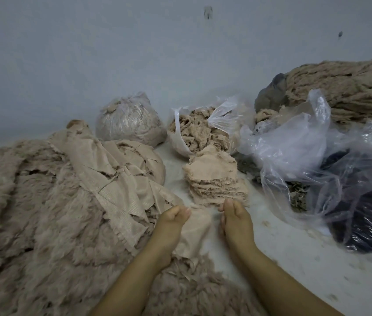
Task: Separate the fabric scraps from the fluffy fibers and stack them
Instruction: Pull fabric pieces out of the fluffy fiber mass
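Note:
A beige fabric scrap (195, 226) stretches between my hands in the lower middle. My left hand (172, 221) grips its left edge with curled fingers. My right hand (234, 216) pinches its right edge. Just beyond my right hand stands a neat stack of beige scraps (214, 179). A big heap of fluffy beige fibers and fur-backed cloth (43, 213) fills the left side. More fluff (194, 293) lies under my forearms.
At the back an open clear bag of fluffy fibers (201, 133) sits beside a tied clear bag (130, 122). Crumpled clear plastic bags (294, 144) with dark material (367, 220) crowd the right. A roll of beige fleece (351, 87) lies against the wall.

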Available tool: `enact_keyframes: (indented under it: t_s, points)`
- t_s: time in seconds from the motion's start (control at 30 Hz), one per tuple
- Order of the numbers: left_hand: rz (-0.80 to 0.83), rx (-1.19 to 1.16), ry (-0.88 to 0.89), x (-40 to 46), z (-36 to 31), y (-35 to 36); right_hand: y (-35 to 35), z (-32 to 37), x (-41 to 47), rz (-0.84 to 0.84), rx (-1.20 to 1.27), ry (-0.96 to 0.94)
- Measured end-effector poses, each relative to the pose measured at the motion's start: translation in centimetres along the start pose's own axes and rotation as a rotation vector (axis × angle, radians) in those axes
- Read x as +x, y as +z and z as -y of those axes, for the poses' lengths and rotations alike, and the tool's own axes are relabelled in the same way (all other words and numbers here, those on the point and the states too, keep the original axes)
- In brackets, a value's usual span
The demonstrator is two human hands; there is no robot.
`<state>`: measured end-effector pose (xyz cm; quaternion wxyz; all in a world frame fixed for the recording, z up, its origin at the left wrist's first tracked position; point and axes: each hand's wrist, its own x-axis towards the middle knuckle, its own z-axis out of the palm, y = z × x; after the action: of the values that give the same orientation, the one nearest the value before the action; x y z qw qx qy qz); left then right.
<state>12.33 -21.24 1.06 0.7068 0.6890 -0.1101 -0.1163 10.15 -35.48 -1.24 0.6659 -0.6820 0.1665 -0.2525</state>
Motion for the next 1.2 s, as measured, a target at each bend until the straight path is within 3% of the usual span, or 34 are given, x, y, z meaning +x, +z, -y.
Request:
enact_keyframes:
  t_s: [0.1, 0.13, 0.27, 0.37, 0.47, 0.57, 0.67, 0.83, 1.07, 1.2]
  points:
    - [0.089, 0.049, 0.004, -0.4, 0.1, 0.5, 1.1, 0.1, -1.1, 0.265, -0.106, -0.011]
    - [0.086, 0.061, 0.002, -0.6, 0.1, 0.7, 1.5, 0.1, -1.3, 0.285, -0.100, -0.018]
    - [-0.071, -0.057, -0.026, -0.1, 0.0, 0.1, 0.8, 0.8, -0.6, 0.039, 0.006, -0.058]
    - [-0.152, -0.050, -0.038, 0.4, 0.0, -0.2, 0.3, 1.0, -0.3, -0.050, 0.021, -0.083]
    - [-0.134, -0.115, -0.021, 0.2, 0.1, -0.1, 0.7, 0.9, -0.6, -0.039, 0.058, -0.073]
    - [-0.052, -0.040, 0.026, -0.1, 0.4, 0.0, 0.9, 0.9, -0.9, -0.047, 0.103, -0.042]
    - [-0.077, -0.006, 0.074, 0.0, 1.0, 0.2, 0.8, 0.9, -1.0, -0.056, 0.108, -0.010]
    - [-0.182, -0.012, 0.152, 0.7, 1.4, 0.0, 1.6, 0.4, -2.0, 0.185, 0.080, 0.097]
    - [-0.257, 0.182, 0.301, 0.9, 1.5, -0.3, 0.9, 1.4, -0.8, 0.053, 0.191, 0.037]
    - [-0.337, -0.041, 0.115, 1.0, 1.3, -1.1, -0.9, 2.0, 0.3, -0.008, 0.306, 0.096]
